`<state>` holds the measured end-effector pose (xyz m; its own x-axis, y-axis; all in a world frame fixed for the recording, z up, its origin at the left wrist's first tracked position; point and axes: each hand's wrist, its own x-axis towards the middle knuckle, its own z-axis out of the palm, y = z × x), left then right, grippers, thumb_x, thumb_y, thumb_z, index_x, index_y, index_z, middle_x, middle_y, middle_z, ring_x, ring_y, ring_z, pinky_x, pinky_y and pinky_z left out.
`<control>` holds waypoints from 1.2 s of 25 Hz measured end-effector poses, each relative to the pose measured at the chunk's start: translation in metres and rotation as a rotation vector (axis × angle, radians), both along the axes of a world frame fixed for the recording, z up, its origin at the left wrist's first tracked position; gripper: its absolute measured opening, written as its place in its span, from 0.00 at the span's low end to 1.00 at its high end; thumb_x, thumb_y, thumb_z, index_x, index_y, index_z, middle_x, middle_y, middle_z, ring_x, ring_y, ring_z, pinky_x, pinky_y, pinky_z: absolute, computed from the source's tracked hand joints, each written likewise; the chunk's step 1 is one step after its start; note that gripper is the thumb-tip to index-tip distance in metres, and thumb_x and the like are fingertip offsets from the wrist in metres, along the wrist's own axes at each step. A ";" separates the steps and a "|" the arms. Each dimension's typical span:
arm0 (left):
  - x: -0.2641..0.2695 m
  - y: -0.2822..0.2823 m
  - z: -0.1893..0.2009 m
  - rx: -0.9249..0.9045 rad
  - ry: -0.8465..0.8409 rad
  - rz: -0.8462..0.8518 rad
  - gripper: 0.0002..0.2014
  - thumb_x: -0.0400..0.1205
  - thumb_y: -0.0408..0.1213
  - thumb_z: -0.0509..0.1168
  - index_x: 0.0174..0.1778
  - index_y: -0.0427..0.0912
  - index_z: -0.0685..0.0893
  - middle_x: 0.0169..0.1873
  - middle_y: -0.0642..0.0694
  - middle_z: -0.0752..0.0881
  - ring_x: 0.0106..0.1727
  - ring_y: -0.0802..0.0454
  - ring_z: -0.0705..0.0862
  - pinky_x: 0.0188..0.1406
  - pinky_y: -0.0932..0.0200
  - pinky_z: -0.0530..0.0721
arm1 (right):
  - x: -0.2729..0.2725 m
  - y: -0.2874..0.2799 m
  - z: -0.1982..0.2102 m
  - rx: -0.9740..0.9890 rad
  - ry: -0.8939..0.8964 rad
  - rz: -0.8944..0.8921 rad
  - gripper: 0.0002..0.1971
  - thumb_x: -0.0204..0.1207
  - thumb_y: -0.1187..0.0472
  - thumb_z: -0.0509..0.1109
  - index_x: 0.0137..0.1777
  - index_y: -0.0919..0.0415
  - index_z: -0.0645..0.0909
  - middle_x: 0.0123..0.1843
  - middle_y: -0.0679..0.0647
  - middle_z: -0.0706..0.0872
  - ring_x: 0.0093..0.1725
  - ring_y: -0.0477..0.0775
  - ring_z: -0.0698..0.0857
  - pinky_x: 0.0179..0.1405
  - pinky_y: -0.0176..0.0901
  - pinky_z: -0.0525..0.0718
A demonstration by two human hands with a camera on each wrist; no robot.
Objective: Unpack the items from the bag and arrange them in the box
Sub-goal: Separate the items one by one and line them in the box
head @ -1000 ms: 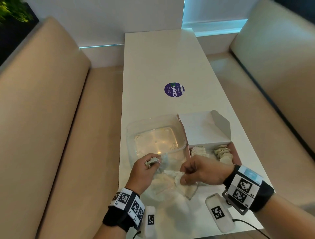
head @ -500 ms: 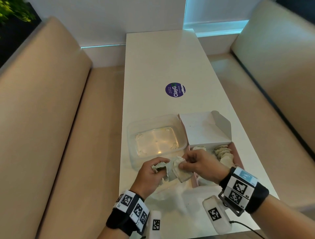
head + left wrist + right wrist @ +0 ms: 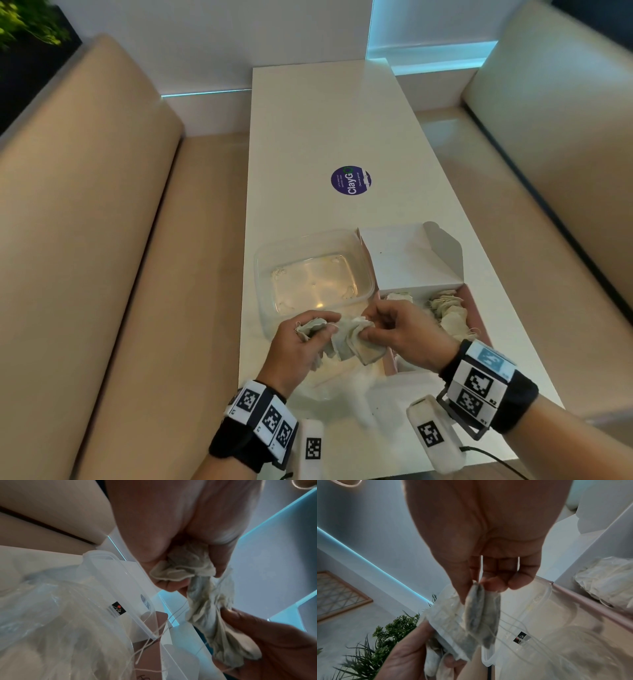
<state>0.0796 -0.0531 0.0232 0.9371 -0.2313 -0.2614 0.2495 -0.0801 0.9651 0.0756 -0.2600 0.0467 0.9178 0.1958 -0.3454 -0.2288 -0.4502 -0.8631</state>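
Both hands hold one bunch of pale tea bags (image 3: 349, 342) with loose strings, just above the near table. My left hand (image 3: 322, 330) grips the crumpled left end of the tea bags (image 3: 202, 601). My right hand (image 3: 371, 330) pinches the right end of the tea bags (image 3: 481, 615) between thumb and fingers. A crumpled clear plastic bag (image 3: 342, 380) lies under the hands. The pink box (image 3: 474, 310), its white lid open, sits right of the hands and holds more tea bags (image 3: 448, 310).
A clear plastic container (image 3: 260, 274) stands left of the box, its rim (image 3: 120, 566) close to my left hand. A round purple sticker (image 3: 351, 180) marks the table's middle. Beige benches flank the narrow white table. A plant (image 3: 393, 635) is at the far left.
Both hands have lifted the tea bags off the plastic bag and drawn them together, a little farther from me and nearer the box's front left corner.
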 end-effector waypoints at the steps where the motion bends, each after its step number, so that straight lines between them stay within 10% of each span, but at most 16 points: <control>1: 0.001 0.003 0.001 -0.030 0.007 0.034 0.05 0.76 0.38 0.72 0.44 0.52 0.91 0.39 0.41 0.90 0.35 0.47 0.82 0.34 0.52 0.80 | -0.001 -0.002 -0.001 0.008 -0.006 0.003 0.04 0.70 0.61 0.76 0.40 0.54 0.83 0.32 0.52 0.79 0.34 0.49 0.76 0.38 0.45 0.77; 8: 0.007 0.013 -0.002 -0.135 0.050 0.134 0.15 0.78 0.23 0.68 0.51 0.48 0.88 0.36 0.54 0.87 0.35 0.54 0.81 0.30 0.59 0.79 | -0.006 -0.007 0.018 0.031 0.088 0.303 0.04 0.69 0.61 0.77 0.42 0.53 0.85 0.35 0.50 0.84 0.35 0.46 0.79 0.40 0.40 0.78; 19: 0.024 0.018 -0.025 -0.054 0.148 0.436 0.12 0.77 0.25 0.69 0.48 0.48 0.87 0.50 0.39 0.88 0.51 0.42 0.88 0.54 0.42 0.88 | 0.004 -0.015 0.034 0.404 0.269 0.349 0.05 0.67 0.67 0.75 0.43 0.62 0.86 0.39 0.53 0.88 0.38 0.49 0.85 0.42 0.36 0.82; 25: 0.021 0.029 -0.030 -0.274 0.410 0.439 0.08 0.81 0.28 0.66 0.55 0.32 0.81 0.45 0.35 0.87 0.40 0.46 0.87 0.29 0.56 0.86 | 0.007 -0.017 0.029 0.631 0.278 0.205 0.11 0.62 0.59 0.82 0.41 0.62 0.86 0.35 0.53 0.88 0.35 0.47 0.85 0.38 0.34 0.83; 30: 0.008 0.002 -0.012 -0.282 0.259 0.133 0.04 0.79 0.27 0.67 0.43 0.38 0.80 0.29 0.41 0.81 0.25 0.51 0.76 0.20 0.61 0.75 | 0.008 0.005 0.001 0.577 0.346 0.026 0.13 0.57 0.56 0.82 0.39 0.61 0.86 0.37 0.59 0.86 0.36 0.54 0.82 0.38 0.41 0.80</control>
